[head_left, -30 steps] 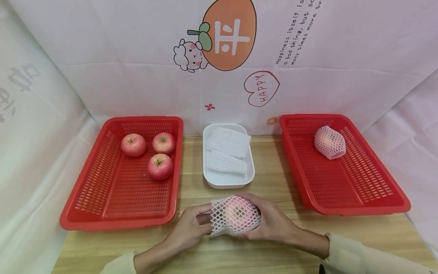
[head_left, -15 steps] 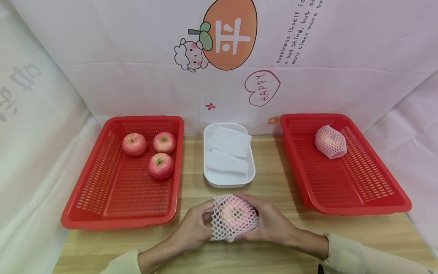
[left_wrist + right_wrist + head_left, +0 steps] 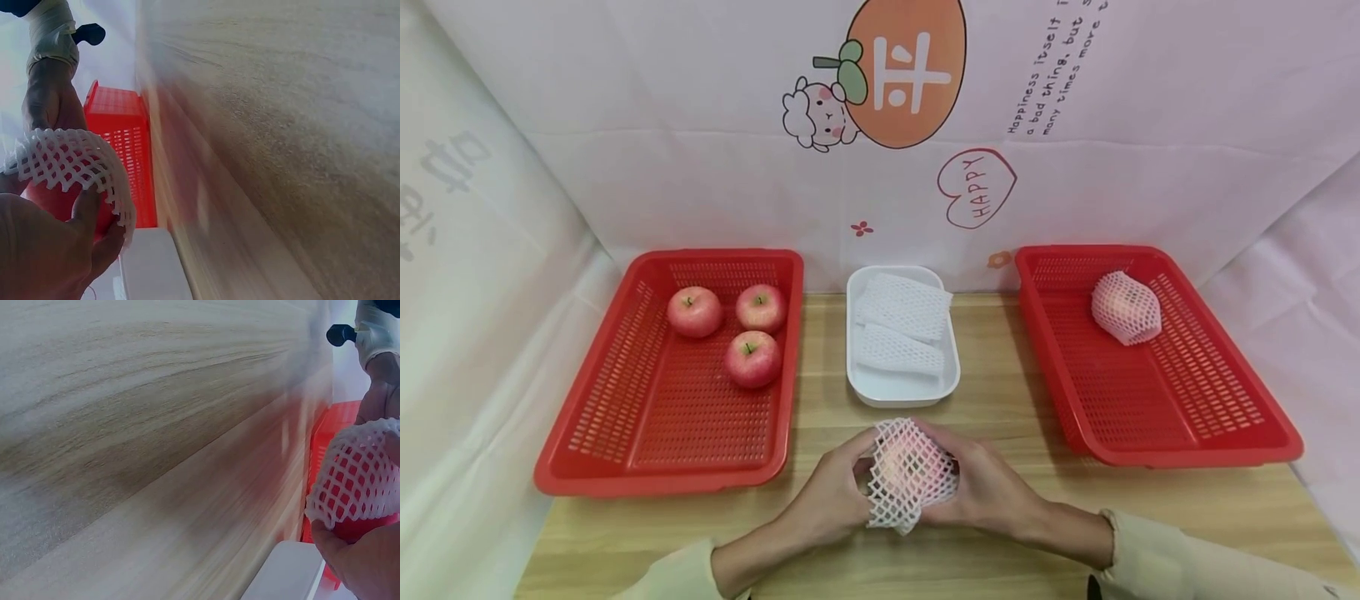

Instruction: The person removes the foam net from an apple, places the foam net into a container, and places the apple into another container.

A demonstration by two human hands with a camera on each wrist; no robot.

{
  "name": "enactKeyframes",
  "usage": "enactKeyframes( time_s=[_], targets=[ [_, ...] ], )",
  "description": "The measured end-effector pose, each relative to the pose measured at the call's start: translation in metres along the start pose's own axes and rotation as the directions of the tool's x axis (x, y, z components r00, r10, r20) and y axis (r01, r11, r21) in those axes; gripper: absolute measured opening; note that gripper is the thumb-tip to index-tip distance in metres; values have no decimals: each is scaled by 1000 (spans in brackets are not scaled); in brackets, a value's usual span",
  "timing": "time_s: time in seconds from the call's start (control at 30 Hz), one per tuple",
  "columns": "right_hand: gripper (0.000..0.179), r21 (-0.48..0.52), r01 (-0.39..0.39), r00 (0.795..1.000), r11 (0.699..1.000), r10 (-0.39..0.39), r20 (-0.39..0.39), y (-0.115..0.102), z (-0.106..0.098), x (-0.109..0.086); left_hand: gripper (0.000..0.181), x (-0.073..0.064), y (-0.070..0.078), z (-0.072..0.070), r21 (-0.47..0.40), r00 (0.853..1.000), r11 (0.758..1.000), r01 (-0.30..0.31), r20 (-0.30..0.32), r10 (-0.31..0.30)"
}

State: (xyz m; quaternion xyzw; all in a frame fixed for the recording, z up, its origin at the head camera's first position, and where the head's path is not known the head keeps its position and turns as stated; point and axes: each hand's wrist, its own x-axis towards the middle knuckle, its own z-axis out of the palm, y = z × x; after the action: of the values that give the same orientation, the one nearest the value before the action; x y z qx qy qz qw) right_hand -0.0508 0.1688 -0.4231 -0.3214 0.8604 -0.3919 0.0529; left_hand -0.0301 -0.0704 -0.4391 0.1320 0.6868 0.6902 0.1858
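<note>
A pinkish-red apple (image 3: 912, 468) partly covered by a white foam net sleeve (image 3: 891, 508) is held between both hands above the table's front part. My left hand (image 3: 831, 492) grips it from the left, thumb and fingers curled round. From the right, my right hand (image 3: 996, 492) grips the same apple. The left wrist view shows bare red apple skin (image 3: 50, 201) below the net's jagged edge, with left fingers (image 3: 87, 209) against skin and net. In the right wrist view the net (image 3: 356, 472) is stretched over the apple, and a strip of skin shows near the right hand (image 3: 369, 562).
A red basket (image 3: 662, 483) at left holds three bare apples (image 3: 752, 360). Several flat foam nets (image 3: 902, 308) lie in a white tray (image 3: 902, 393) at the back middle. The right red basket (image 3: 1195, 457) contains one netted apple (image 3: 1126, 308). A white printed cloth (image 3: 700, 183) hangs behind.
The netted apple has shifted slightly left and turned between the hands. The left hand has come closer to it, and the net's loose end now points more downward.
</note>
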Motion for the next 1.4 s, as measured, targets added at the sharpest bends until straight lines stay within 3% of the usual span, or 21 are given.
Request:
enactKeyframes(
  time_s=[0.17,0.4,0.53,0.73,0.97,1.17,1.4],
  targets=[
    [98,4,-18,1000,1000,18,22,-1,-3,1,89,-1,1,-3,15,1000,1000,19,-25,-19],
    [85,104,-33,999,994,30,35,0,-8,-1,90,-6,3,-6,-67,996,996,66,-63,-71],
    [77,155,14,1000,988,-16,7,2,-11,-3,90,-9,5,-7,-120,994,990,77,-65,-85],
    [64,196,122,992,973,-111,-65,2,-17,0,94,-13,11,-12,-98,994,992,76,-66,-83],
    [48,209,240,967,948,-215,-135,0,-22,4,95,-16,18,-20,-72,997,995,65,-39,-68],
    [33,176,261,957,949,-229,-180,1,-23,5,94,-16,18,-24,-57,999,997,48,-18,-49],
    [28,148,254,951,956,-218,-221,-1,-24,7,82,-15,19,-26,-42,1000,999,22,-16,-22]
  ],
)
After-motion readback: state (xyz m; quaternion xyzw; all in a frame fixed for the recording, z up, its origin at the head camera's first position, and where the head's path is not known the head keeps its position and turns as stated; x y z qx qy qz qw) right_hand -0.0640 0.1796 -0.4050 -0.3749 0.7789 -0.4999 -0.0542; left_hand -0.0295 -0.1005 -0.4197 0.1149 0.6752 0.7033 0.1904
